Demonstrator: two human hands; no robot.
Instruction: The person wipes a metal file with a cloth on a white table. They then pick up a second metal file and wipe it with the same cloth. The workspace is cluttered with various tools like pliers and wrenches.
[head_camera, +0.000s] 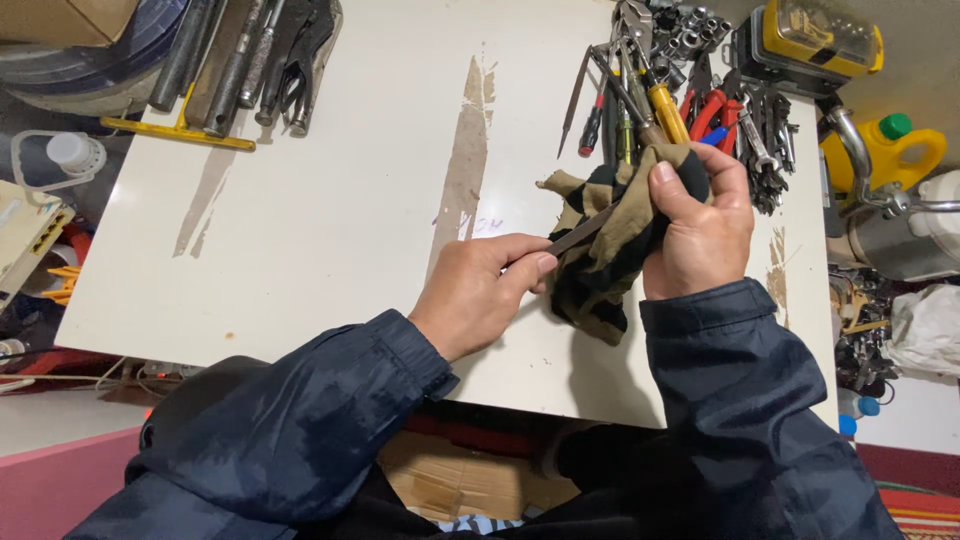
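Far end of the thin metal file (580, 232) is buried in the olive-and-black rag (600, 255), so its tip can't be seen; near end hidden under the left hand (478, 292), no handle visible. Left hand comes in low from the dark jacket sleeve (330, 400), knuckles up, thumb and forefinger fingers (535, 262) pressed together pinching the file's near end. Right hand (700, 225) sits higher, wrist bent, fingers curled tight around the bunched rag, thumb pressed on top; rag wraps the file's far part and hangs down just above the white tabletop (330, 200). Both are at the right half of the tabletop, near its front edge. Behind the right hand, a tool pile (690, 100) of screwdrivers, pliers and wrenches is crammed together, individual pieces hard to separate; yellow case (815, 40) cut off at the top. Big pliers and steel bars (240, 60) at top left, also cropped. Centre and left of the tabletop are open, with brown worn streaks.
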